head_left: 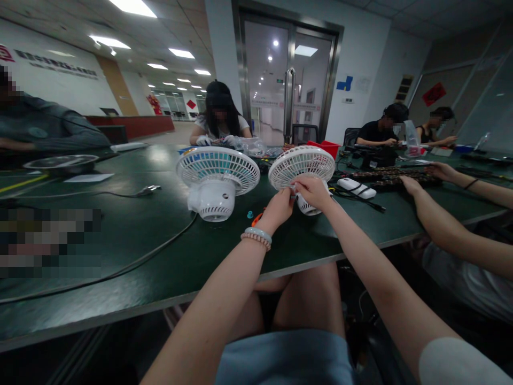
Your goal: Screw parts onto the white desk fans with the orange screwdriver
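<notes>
Two white fan heads rest on the green table, grille side up. At the right fan head (301, 160), both hands meet by its motor housing. My left hand (280, 207), with a bangle and bracelet at the wrist, is closed against the housing's left side. Close beside it, my right hand (311, 191) has its fingers pinched together below the grille. Whatever lies between the fingers is too small or hidden to make out. The left fan head (218, 171) stands apart, untouched. A small teal part (250, 214) and an orange item (257, 218), partly behind my left wrist, lie between the fans.
A grey cable (160, 247) runs left from the left fan; a plug (150, 189) lies farther off. Right of my hands are a white power strip (356, 188) and dark strips (385, 176), where another person's hands (412, 187) work. A red bin (326, 148) and seated people are beyond.
</notes>
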`<action>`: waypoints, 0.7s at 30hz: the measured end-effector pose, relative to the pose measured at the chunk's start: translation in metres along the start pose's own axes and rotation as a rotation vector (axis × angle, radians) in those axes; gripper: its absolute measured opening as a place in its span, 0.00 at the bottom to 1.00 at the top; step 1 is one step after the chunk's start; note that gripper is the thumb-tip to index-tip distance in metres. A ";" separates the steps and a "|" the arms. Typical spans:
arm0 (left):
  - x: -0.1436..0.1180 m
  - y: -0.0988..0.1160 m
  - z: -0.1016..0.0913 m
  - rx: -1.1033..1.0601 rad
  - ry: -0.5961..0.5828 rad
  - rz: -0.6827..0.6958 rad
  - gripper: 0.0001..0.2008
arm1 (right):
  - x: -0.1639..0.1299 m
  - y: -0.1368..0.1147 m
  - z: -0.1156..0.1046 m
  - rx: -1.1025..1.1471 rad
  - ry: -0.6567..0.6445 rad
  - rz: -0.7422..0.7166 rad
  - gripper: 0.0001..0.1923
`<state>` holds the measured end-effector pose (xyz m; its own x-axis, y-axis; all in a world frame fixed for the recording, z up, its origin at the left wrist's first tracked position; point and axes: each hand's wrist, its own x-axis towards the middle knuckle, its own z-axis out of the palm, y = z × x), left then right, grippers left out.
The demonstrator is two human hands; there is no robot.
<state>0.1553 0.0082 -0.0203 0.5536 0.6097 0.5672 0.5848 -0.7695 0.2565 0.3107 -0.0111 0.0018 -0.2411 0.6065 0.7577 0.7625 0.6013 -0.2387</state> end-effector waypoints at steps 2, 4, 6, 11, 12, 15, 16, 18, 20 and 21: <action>0.001 0.001 0.000 -0.015 -0.002 -0.014 0.09 | 0.000 0.000 0.000 -0.076 -0.030 -0.040 0.11; 0.001 0.001 0.000 -0.032 -0.006 -0.027 0.09 | 0.000 -0.001 -0.001 -0.135 -0.068 -0.074 0.13; 0.002 0.001 0.000 -0.048 -0.006 -0.044 0.09 | 0.000 -0.003 -0.002 -0.169 -0.116 -0.098 0.16; 0.001 -0.001 0.001 -0.087 0.020 -0.115 0.11 | 0.001 -0.014 -0.008 -0.275 -0.230 -0.091 0.22; 0.001 -0.002 0.001 -0.100 0.022 -0.130 0.12 | 0.001 -0.016 -0.009 -0.294 -0.247 -0.080 0.24; 0.002 -0.001 0.000 -0.119 0.033 -0.155 0.13 | 0.000 -0.022 -0.009 -0.367 -0.287 -0.049 0.26; 0.002 0.000 0.000 -0.124 0.039 -0.152 0.12 | 0.000 -0.023 -0.008 -0.396 -0.297 -0.042 0.25; 0.004 0.002 -0.001 -0.126 0.050 -0.151 0.12 | 0.000 -0.024 -0.007 -0.444 -0.307 -0.032 0.24; 0.005 0.003 -0.001 -0.124 0.060 -0.155 0.12 | 0.000 -0.022 -0.005 -0.470 -0.306 -0.022 0.23; 0.005 0.003 0.000 -0.124 0.064 -0.157 0.12 | 0.000 -0.022 -0.004 -0.476 -0.303 -0.019 0.22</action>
<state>0.1601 0.0087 -0.0160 0.4209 0.7136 0.5601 0.5810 -0.6862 0.4377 0.2967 -0.0264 0.0090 -0.3656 0.7622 0.5342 0.9261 0.3552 0.1270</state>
